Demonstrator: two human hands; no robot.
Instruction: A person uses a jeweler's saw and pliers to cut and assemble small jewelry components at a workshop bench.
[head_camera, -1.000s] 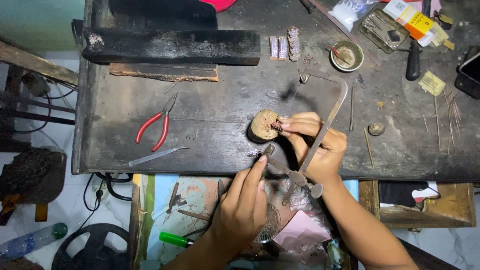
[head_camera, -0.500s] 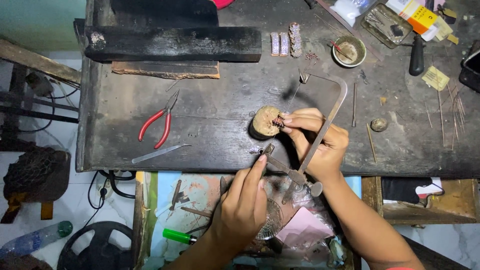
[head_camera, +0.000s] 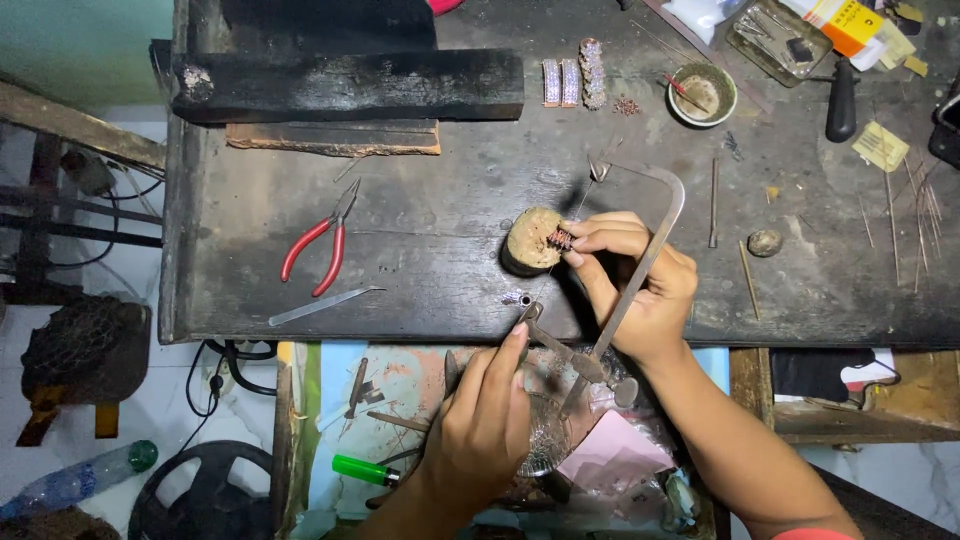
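Single head view, looking straight down, close above workbench (head_camera: 420, 240)

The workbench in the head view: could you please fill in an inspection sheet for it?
Surface: dark, scuffed wooden bench.
Job's things: jeweller's saw; small piece on a round wooden peg.
Clutter: red pliers, tweezers, small bowl, black block, green lighter.
Grippers: left hand on the saw's handle end; right hand pinches the piece.
Cables: black cables below the bench.
Surroundings: plastic bottle on a pale floor.
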